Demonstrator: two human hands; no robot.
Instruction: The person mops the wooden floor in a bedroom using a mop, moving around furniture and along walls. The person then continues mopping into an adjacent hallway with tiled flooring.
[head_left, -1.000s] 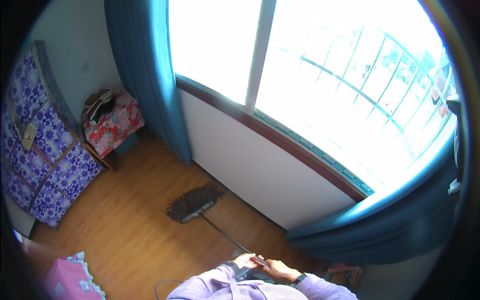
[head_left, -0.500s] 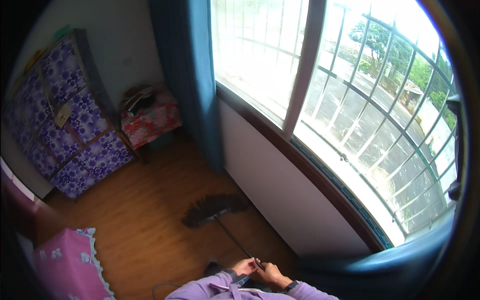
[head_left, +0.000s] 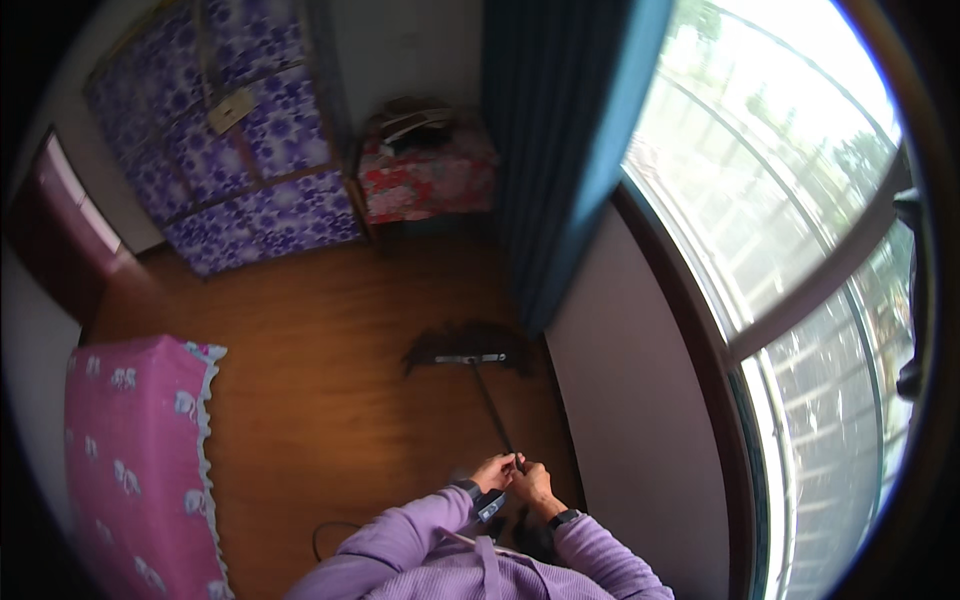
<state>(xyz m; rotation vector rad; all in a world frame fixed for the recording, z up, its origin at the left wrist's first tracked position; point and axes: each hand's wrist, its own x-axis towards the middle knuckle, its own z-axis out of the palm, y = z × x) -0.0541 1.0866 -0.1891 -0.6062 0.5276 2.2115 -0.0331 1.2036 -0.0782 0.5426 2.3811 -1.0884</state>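
A dust mop [head_left: 470, 358] with a wide, dark, shaggy head lies flat on the wooden floor, close to the wall under the window. Its thin dark handle [head_left: 490, 405] slants up toward me. At its upper end my left hand [head_left: 493, 472] is closed on the handle. My right hand [head_left: 532, 484] grips it just beside the left, the two hands almost touching. Purple sleeves cover both my forearms, with a dark band at each wrist. The handle's end is hidden by my fingers.
A purple flowered wardrobe [head_left: 270, 215] stands far left, beside a small table with a red flowered cloth [head_left: 425, 190]. A blue curtain [head_left: 560, 170] hangs by the barred window [head_left: 760, 200]. To the left is a bed with a pink cover [head_left: 140, 450]. A dark cable [head_left: 320, 535] loops on the floor.
My view has turned to the right, so the wardrobe and bed sit differently in the picture. The mop head now lies nearer the curtain's foot; both hands keep their grip.
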